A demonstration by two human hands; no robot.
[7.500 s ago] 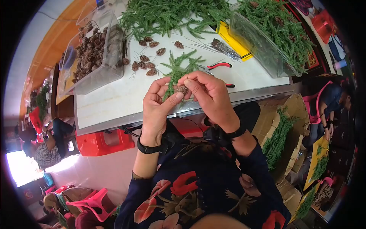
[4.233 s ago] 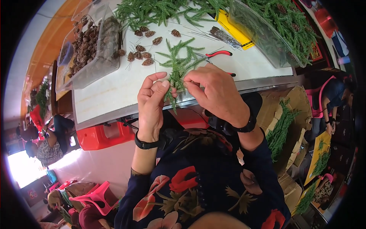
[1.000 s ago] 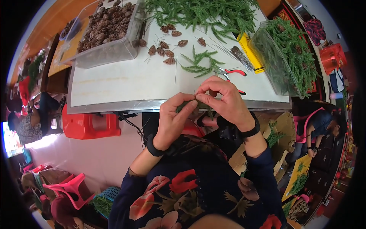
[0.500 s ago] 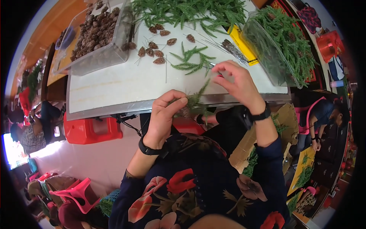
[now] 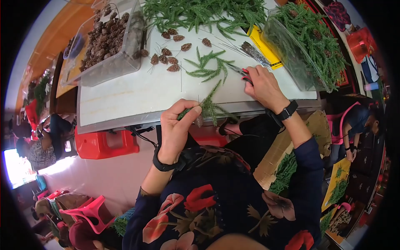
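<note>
Left hand [image 5: 177,125] grip pinches green sprig [image 5: 208,106]; right hand [image 5: 262,85] on red-handled cutters [image 5: 241,71].

This is a small craft workshop where greenery is made up by hand. Ahead of the left hand [image 5: 177,125], the white tabletop [image 5: 125,96] carries a clear bin of pine cones [image 5: 106,39], a heap of green sprigs [image 5: 200,12] and red-handled pliers [image 5: 243,74]. Other workers [image 5: 46,141] sit on low stools nearby, with cardboard boxes [image 5: 283,146] of greenery on the floor.
</note>
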